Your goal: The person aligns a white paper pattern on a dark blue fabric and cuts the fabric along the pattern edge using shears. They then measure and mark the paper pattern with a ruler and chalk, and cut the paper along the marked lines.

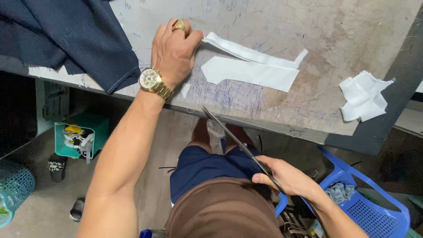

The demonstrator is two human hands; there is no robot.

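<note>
The handles of the scissors are buried inside the right hand, so you can't really see the grip, only that the fingers are wrapped shut around them. The long blades stick up and to the left from the lap toward the table edge, and whether they're parted or closed is hard to tell from here. The fingertips of the left hand are mostly curled out of sight too, pinching the end of a white fabric strip and lifting it a bit off the table. A gold ring and a gold watch show on that hand and wrist.

That left arm reaches straight up from the bottom of the view, wrist bent over the table edge. Right arm is tucked low by the blue plastic chair, well apart from the left.

Just under the strip lies a white cut fabric piece, flat on the scribbled tabletop. A crumpled white scrap sits off to the right, and dark navy cloth is cut off at the top left corner.
</note>
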